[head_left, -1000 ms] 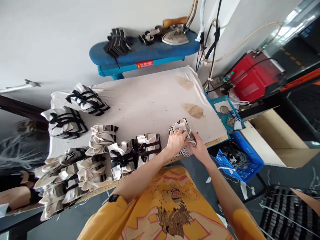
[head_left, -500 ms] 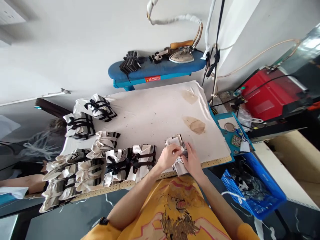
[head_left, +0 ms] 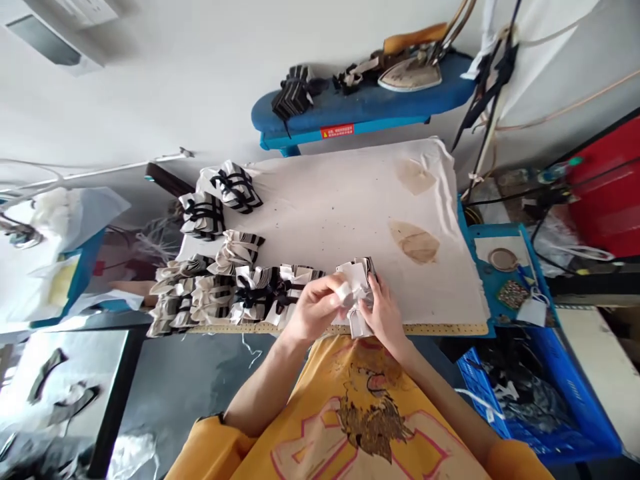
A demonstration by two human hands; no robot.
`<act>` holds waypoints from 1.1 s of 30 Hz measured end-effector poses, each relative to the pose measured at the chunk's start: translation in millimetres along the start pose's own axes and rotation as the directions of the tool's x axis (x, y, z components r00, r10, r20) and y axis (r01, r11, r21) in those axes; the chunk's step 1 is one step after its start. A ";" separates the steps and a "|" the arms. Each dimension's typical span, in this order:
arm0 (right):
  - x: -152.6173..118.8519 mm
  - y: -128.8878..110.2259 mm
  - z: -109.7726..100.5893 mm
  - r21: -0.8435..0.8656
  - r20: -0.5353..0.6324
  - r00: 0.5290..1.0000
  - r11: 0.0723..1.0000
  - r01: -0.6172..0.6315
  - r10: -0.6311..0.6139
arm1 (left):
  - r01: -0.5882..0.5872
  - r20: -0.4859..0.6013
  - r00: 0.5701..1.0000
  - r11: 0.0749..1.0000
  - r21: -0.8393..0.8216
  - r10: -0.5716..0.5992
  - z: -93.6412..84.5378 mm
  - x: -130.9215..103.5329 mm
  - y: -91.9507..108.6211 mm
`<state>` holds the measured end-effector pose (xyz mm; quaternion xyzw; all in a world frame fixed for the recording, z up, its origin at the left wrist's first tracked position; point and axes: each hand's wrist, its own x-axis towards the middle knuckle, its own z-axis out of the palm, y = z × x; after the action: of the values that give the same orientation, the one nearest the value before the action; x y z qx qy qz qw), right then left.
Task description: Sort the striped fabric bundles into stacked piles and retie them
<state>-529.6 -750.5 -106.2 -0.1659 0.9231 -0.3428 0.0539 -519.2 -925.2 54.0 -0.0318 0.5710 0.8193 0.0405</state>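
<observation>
A bundle of folded fabric pieces (head_left: 361,325), pale with dark stripes at its far end, lies at the table's front edge before me. A white cloth strip runs around its middle. My left hand (head_left: 314,310) is closed in a pinch on the loose end of the white strip (head_left: 344,291), at the bundle's left side. My right hand (head_left: 384,313) grips the bundle from its right side, thumb on top near the strip's crossing and fingers along the edge. Whether the strip is knotted is hidden by my fingers.
Several tied striped bundles (head_left: 213,300) stand along the table's left and front. An iron (head_left: 413,75) rests on the blue ironing board (head_left: 345,110) behind the covered table (head_left: 320,193). A blue crate (head_left: 590,417) sits lower right. Another person's forearm (head_left: 133,290) shows far left.
My left hand has drawn away from the bundle's middle to the left, pulling the white strip's end out. The right hand stays at the bundle. The view has shifted.
</observation>
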 end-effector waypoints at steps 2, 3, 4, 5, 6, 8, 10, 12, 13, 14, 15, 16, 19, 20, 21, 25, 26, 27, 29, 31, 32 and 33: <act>0.7 3.4 3.8 0.006 -0.004 1.000 1.000 -0.012 0.012 | -0.145 -0.061 0.988 0.989 -0.020 0.144 3.8 -8.9 29.4; 1.0 5.6 5.1 0.012 -0.008 1.000 1.000 -0.025 0.025 | -0.217 -0.101 0.972 0.976 -0.017 0.214 5.1 -11.8 41.2; 1.2 8.1 5.9 0.021 -0.013 0.999 0.999 -0.037 0.037 | -0.275 -0.137 0.953 0.962 -0.004 0.272 4.7 -13.4 50.1; 1.2 10.9 6.1 0.033 -0.020 0.999 0.998 -0.046 0.047 | -0.312 -0.156 0.938 0.950 0.012 0.310 1.7 -13.9 55.8; 1.1 13.6 5.5 0.049 -0.026 0.998 0.998 -0.050 0.051 | -0.326 -0.158 0.932 0.945 0.029 0.327 -5.0 -13.5 58.0; 0.1 17.4 2.5 0.087 -0.045 0.998 0.995 -0.044 0.048 | -0.295 -0.171 0.937 0.953 0.073 0.304 -30.4 -12.0 53.9; -1.8 17.4 -2.6 0.121 -0.083 0.996 0.992 -0.030 0.040 | -0.221 -0.315 0.910 0.959 0.180 0.269 -67.3 -12.3 41.8; -4.4 12.9 -8.2 0.136 -0.125 0.992 0.991 -0.003 0.020 | -0.077 -0.617 0.715 0.914 0.398 0.329 -101.4 -15.1 25.8; -5.9 9.5 -10.7 0.139 -0.136 0.991 0.990 0.012 0.007 | 0.021 -0.719 0.560 0.860 0.510 0.412 -112.2 -17.0 16.9; -7.4 5.9 -12.6 0.143 -0.138 0.990 0.989 0.022 -0.002 | 0.101 -0.740 0.456 0.797 0.596 0.495 -117.1 -18.9 7.5; -9.0 2.5 -14.0 0.151 -0.130 0.992 0.988 0.019 0.001 | 0.139 -0.693 0.449 0.722 0.678 0.564 -115.3 -20.4 -2.6; -10.5 -0.4 -14.7 0.162 -0.117 0.993 0.987 0.001 0.019 | 0.120 -0.590 0.544 0.640 0.759 0.597 -107.5 -21.1 -13.1; -14.4 -3.4 -13.8 0.193 -0.058 0.991 0.975 -0.107 0.121 | -0.189 0.034 0.928 0.390 0.901 0.371 -62.9 -14.3 -44.1; -15.0 -2.7 -13.1 0.196 -0.036 0.987 0.970 -0.144 0.154 | -0.225 0.149 0.955 0.297 0.928 0.258 -47.8 -8.6 -52.5; -15.3 -1.5 -12.4 0.197 -0.011 0.984 0.965 -0.172 0.178 | -0.230 0.203 0.968 0.197 0.953 0.149 -35.3 -2.1 -59.0; -14.2 2.4 -12.0 0.200 0.064 0.978 0.958 -0.206 0.197 | -0.199 0.190 0.975 -0.068 0.978 -0.114 -16.0 18.2 -65.6; -14.1 2.3 -12.1 0.203 0.071 0.979 0.958 -0.202 0.192 | -0.199 0.189 0.973 -0.062 0.978 -0.135 -15.4 19.9 -62.8; -14.3 1.8 -12.1 0.205 0.073 0.980 0.958 -0.198 0.187 | -0.186 0.180 0.973 -0.030 0.982 -0.143 -14.8 20.7 -58.5; -15.2 -0.3 -11.2 0.209 0.062 0.982 0.960 -0.187 0.178 | -0.104 0.118 0.979 0.093 0.990 -0.166 -11.7 22.0 -46.8; -16.5 -2.6 -8.7 0.211 0.052 0.986 0.963 -0.165 0.157 | 0.018 0.039 0.973 0.245 0.969 -0.226 -6.0 26.9 -32.7; -17.0 -3.3 -7.0 0.211 0.047 0.988 0.966 -0.151 0.145 | 0.063 0.024 0.965 0.320 0.945 -0.262 -2.6 31.8 -25.3; -17.4 -3.6 -5.1 0.211 0.044 0.990 0.968 -0.137 0.131 | 0.080 0.044 0.957 0.406 0.910 -0.286 0.5 38.4 -18.0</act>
<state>-513.3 -744.0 -100.3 -0.1014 0.8892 -0.4328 0.1083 -555.5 -917.4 33.6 0.0115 0.9055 0.3764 0.1958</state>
